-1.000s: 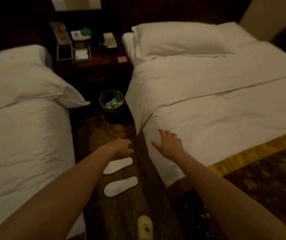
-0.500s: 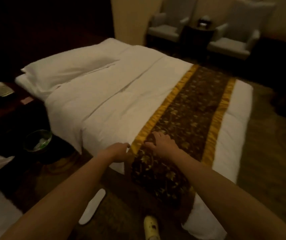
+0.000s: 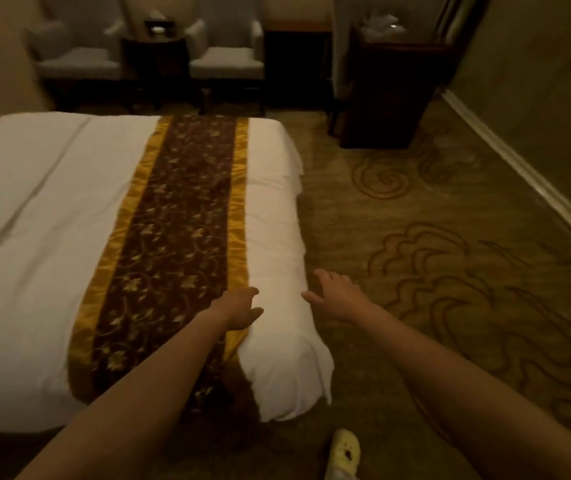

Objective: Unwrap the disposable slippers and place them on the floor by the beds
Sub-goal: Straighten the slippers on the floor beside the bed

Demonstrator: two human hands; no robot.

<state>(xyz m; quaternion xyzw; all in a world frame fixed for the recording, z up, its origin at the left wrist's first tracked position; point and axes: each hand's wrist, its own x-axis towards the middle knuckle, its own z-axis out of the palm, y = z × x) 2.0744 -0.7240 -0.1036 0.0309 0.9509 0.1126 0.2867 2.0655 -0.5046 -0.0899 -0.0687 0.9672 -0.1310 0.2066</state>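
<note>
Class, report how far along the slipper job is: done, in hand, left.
Done: one second ago two white slippers lay unwrapped on the floor between the beds; they are out of view now. In hand: nothing, the left hand and right hand are open and empty near the foot corner of the bed. Left: cannot tell; no wrapped slippers show.

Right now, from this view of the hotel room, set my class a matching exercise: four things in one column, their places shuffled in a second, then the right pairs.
Things
1. left hand
2. right hand
3. yellow shoe
4. armchairs

Places
A. against the far wall, beyond the bed
B. over the patterned carpet, just off the bed's foot end
C. at the gold edge of the bed runner
D. on the floor at the bottom edge of the view

Pairs: 1-C, 2-B, 3-D, 4-A
</note>
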